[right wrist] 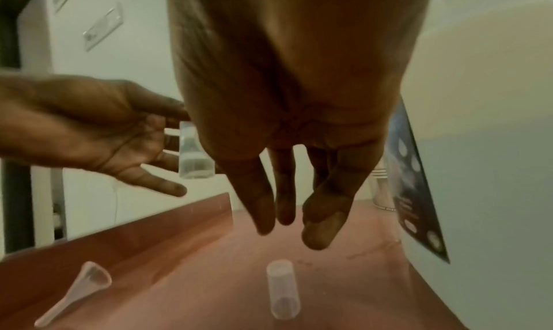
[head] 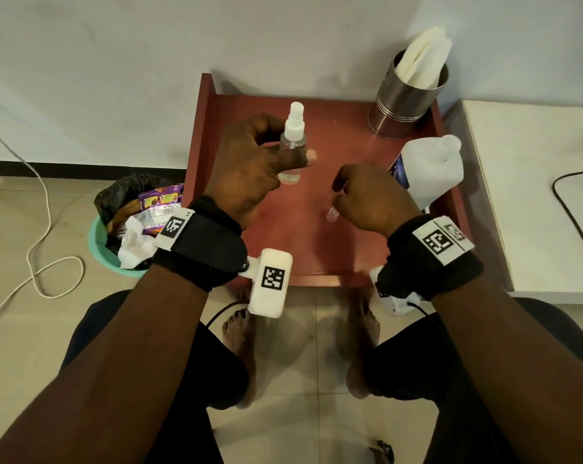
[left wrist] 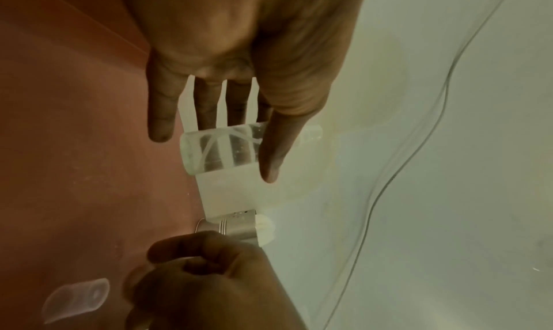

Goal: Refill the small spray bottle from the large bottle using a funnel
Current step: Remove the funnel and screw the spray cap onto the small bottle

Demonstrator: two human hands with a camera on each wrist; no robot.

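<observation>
My left hand (head: 293, 155) holds the small clear spray bottle (head: 292, 142) upright above the red tray (head: 317, 256), thumb across its front and fingers behind it (left wrist: 221, 148). Its white spray head is on. My right hand (head: 345, 192) hovers over the tray to the right with fingers hanging loosely (right wrist: 290, 228) and nothing in it. Just below it a clear cap (right wrist: 283, 288) lies on its side. A small clear funnel (right wrist: 77, 288) lies on the tray nearer the left rim; the head view hides it. The large white bottle (head: 427, 169) stands at the right, cap on.
A steel cup (head: 407, 95) stuffed with white napkins stands at the tray's back right corner. A green bin (head: 96, 242) full of wrappers sits on the floor at the left. A white surface (head: 534, 195) with a black cable adjoins the tray's right side.
</observation>
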